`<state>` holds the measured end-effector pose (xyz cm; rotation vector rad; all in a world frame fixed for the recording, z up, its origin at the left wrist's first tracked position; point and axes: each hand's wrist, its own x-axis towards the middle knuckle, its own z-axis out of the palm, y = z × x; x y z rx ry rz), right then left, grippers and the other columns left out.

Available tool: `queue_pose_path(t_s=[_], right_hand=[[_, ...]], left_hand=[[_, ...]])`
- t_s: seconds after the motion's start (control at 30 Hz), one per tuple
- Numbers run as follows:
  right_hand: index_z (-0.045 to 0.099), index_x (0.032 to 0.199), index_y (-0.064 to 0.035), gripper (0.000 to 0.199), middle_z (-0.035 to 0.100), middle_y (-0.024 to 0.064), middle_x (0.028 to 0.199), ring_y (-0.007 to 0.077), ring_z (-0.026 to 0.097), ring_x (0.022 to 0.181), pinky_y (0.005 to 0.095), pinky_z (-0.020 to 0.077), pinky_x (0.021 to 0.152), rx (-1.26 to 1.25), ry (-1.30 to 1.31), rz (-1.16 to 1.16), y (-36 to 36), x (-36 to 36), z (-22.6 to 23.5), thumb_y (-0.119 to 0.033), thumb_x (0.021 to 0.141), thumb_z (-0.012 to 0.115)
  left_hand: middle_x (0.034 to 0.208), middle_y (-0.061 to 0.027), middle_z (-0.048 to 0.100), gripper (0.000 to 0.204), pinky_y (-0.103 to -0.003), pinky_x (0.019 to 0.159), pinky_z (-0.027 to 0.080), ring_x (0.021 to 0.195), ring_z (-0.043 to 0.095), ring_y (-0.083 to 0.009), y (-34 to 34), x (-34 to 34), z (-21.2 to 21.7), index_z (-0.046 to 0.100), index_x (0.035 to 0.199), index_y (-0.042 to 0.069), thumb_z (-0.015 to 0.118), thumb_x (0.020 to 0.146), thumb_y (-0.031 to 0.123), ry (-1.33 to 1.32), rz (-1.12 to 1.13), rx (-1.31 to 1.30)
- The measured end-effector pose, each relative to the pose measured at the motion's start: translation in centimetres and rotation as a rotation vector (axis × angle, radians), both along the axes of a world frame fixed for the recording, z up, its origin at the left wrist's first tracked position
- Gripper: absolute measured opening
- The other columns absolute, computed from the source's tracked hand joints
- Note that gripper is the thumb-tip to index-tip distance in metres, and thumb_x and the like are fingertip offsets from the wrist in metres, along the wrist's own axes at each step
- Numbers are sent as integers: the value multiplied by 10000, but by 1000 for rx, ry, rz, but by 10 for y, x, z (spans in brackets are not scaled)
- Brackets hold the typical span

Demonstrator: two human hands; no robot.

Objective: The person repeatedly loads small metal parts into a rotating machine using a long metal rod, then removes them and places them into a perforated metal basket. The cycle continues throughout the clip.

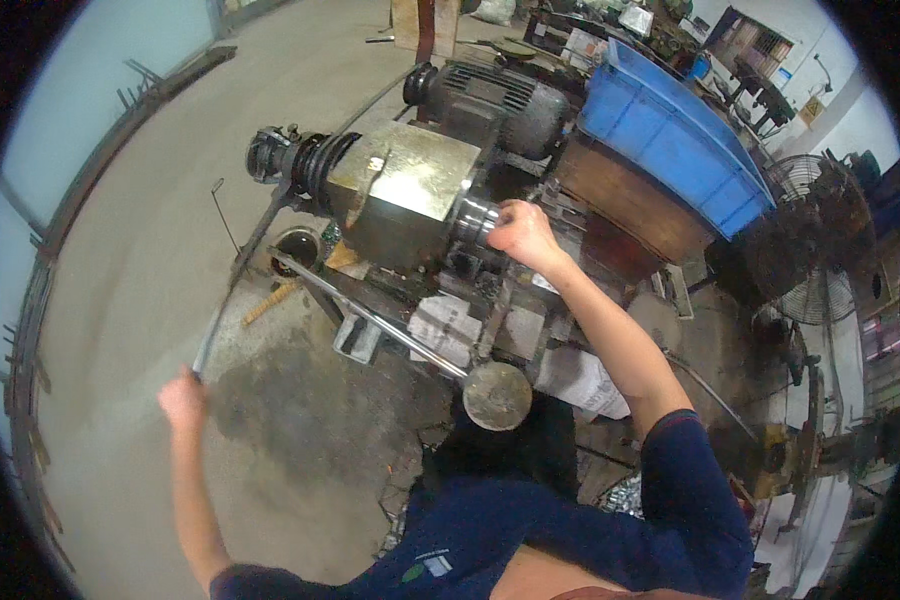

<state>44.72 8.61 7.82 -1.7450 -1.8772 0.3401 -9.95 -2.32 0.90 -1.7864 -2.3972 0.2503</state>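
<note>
Left hand (182, 397) grips a long lever (232, 290), right hand (522, 236) seemingly closed at the lathe's chuck (473, 219), below a blue crate (670, 135).

The machine housing (400, 195) stands at the middle of the view, and everything else is placed from it. Behind it sits the motor (495, 95). On its left end is a pulley (315, 160), and from there a long lever (235, 280) slants down to the left hand (182, 398). On its right end is the chuck (475, 220), with the right hand (523, 235) on it. To the right, further back, rests a crate (670, 135). Before the housing lies a round disc (497, 396), possibly a handwheel. Far right stands a fan (820, 250).
</note>
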Motion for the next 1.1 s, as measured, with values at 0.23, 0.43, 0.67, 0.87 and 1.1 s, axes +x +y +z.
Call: queue_pose_path(t_s=[0.23, 0.43, 0.67, 0.87, 1.1], right_hand=[[612, 655, 7, 252, 593, 213, 749, 360, 585, 743, 383, 471, 701, 20, -7, -57, 7, -7, -7, -205, 523, 578], [624, 668, -24, 203, 531, 204, 1063, 366, 551, 912, 375, 448, 807, 89, -15, 30, -17, -4, 3, -170, 532, 589], [615, 752, -55, 229, 467, 194, 1214, 335, 518, 1043, 352, 435, 852, 247, 182, 3, -153, 84, 24, -137, 539, 630], [628, 714, -18, 189, 568, 212, 1021, 344, 572, 900, 338, 461, 771, 113, 72, -406, -279, 179, -5, -93, 547, 582], [652, 749, -13, 243, 601, 195, 966, 328, 586, 887, 341, 457, 789, -146, 7, -716, -360, 239, -19, -141, 550, 593]], left_hand=[[692, -114, 596, 84, -415, 579, 465, 624, 591, -299, 65, -98, -16, 499, 795, 58, 518, 719, 88, 220, -279, 216], [771, -145, 622, 193, -399, 654, 484, 730, 611, -303, 70, -76, -10, 600, 886, 72, 549, 723, 163, 26, 149, 255], [844, -85, 602, 233, -307, 654, 445, 712, 570, -188, 64, 62, -55, 567, 983, -12, 552, 799, 131, -1076, -198, 936], [905, -162, 629, 403, -383, 730, 475, 841, 611, -289, 80, 169, -239, 569, 1034, 62, 663, 686, 243, -768, -254, -211], [943, -116, 612, 254, -395, 724, 480, 852, 606, -272, 127, 186, -161, 609, 890, 112, 638, 671, 237, -6, -593, -353]])
